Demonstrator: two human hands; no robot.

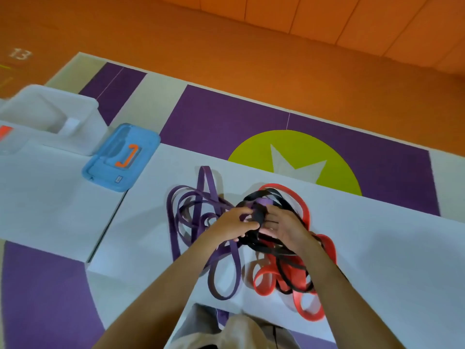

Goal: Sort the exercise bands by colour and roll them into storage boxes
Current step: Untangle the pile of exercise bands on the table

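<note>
Beige trouser knee [226,331] at near counter [377,248] edge. Mid-counter, left hand [232,224] fingers pinch black band roll [259,215], right hand [283,226] fingers curl round it. Purple bands [191,222] left, red bands [303,283] right.

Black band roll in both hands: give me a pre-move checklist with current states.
1. Grip on black rubber band roll by left hand and right hand: ok.
2. Roll free of red flat rubber bands: not ok, black strands cross them.
3. Purple flat rubber bands clear of roll: not ok, one piece touches it.
4. Clear plastic storage box open: ok; blue plastic lid beside it.
</note>
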